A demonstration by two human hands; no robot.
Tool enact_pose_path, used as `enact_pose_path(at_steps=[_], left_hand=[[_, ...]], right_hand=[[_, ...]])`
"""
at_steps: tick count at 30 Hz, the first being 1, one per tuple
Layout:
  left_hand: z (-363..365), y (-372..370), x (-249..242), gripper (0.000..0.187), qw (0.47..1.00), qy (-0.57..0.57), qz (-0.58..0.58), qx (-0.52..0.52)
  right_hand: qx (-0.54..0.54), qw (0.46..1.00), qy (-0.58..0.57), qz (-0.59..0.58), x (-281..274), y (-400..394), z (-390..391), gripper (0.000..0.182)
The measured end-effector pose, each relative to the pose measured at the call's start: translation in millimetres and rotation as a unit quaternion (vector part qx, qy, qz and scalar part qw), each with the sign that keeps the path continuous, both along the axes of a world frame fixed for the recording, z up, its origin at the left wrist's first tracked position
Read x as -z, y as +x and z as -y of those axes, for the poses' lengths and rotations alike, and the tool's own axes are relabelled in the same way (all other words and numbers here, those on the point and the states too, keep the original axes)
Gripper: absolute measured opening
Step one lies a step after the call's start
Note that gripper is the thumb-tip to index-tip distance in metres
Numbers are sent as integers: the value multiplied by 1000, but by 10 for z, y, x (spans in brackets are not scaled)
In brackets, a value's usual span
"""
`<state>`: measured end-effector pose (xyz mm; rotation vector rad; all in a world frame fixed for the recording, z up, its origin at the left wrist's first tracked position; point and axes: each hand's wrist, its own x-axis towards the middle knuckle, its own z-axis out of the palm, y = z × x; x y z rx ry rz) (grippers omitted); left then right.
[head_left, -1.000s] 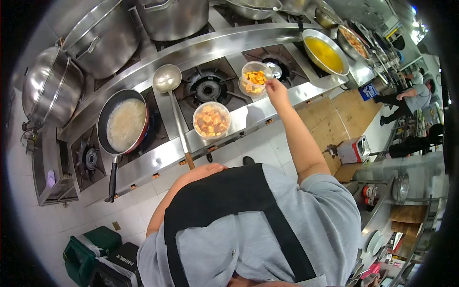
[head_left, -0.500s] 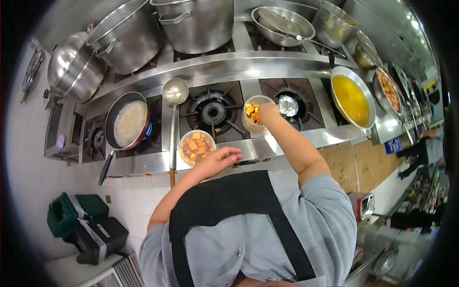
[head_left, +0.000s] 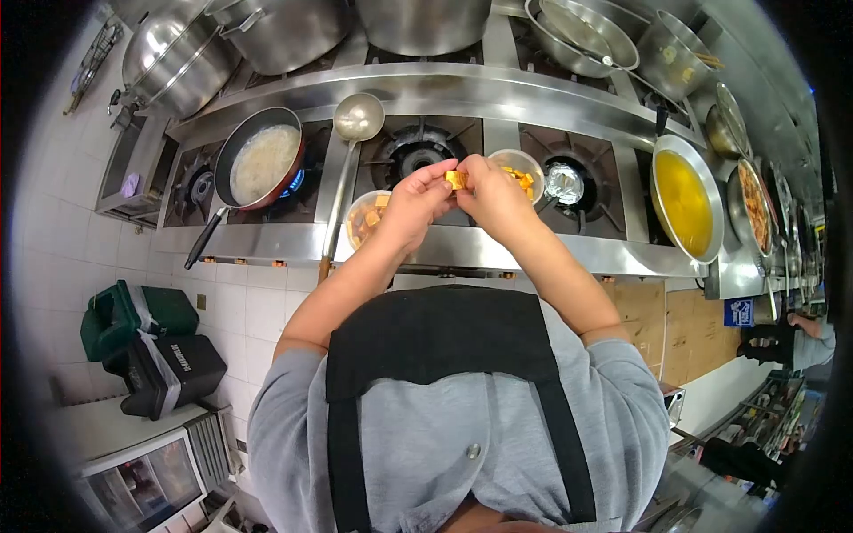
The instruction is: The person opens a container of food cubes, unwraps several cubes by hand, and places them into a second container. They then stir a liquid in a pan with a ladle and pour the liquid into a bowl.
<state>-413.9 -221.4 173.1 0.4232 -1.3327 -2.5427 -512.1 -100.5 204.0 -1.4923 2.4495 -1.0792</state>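
My left hand (head_left: 418, 200) and my right hand (head_left: 499, 200) meet above the stove's front edge. Between their fingertips they pinch a small yellow wrapped cube (head_left: 456, 179), which looks like a stock cube. Partly behind my right hand stands a clear tub (head_left: 536, 163) with several similar shiny yellow cubes (head_left: 521, 177). Under my left wrist, a second tub (head_left: 353, 233) holds orange-brown cubes (head_left: 360, 222), and the forearm hides part of it. Crumpled foil (head_left: 563, 183) lies on the burner right of the yellow cubes.
A pan of pale, cloudy liquid (head_left: 267, 164) sits over a lit blue flame at left. Beside it lies a long ladle (head_left: 359, 117). At right is a pan of yellow oil (head_left: 684, 204). Large pots (head_left: 425, 25) line the back shelf. Another person (head_left: 809, 342) is at far right.
My right hand has come out of the yellow-cube tub, carrying a cube left to my left hand. My left hand has risen to meet it. The view has shifted.
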Motion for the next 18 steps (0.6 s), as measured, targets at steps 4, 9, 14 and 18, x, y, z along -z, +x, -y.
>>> enact_pose_path(at_steps=[4,9,14,18], left_hand=[[143,228,-50,31,1000,13,-11,0],[522,578,-19,24,1000,9,-4,-28],[992,954,-90,17,998,-12,3,-69],[1372,1202,-35,17,997,-7,4,-74]], right_hand=[[6,1000,-20,16,12,251,137,19],[-18,999,-32,30,-12,647,494,21],[-46,991,-78,98,-151,1041,970,28],[-53,987,-96,117,-132,1267,1306,28]])
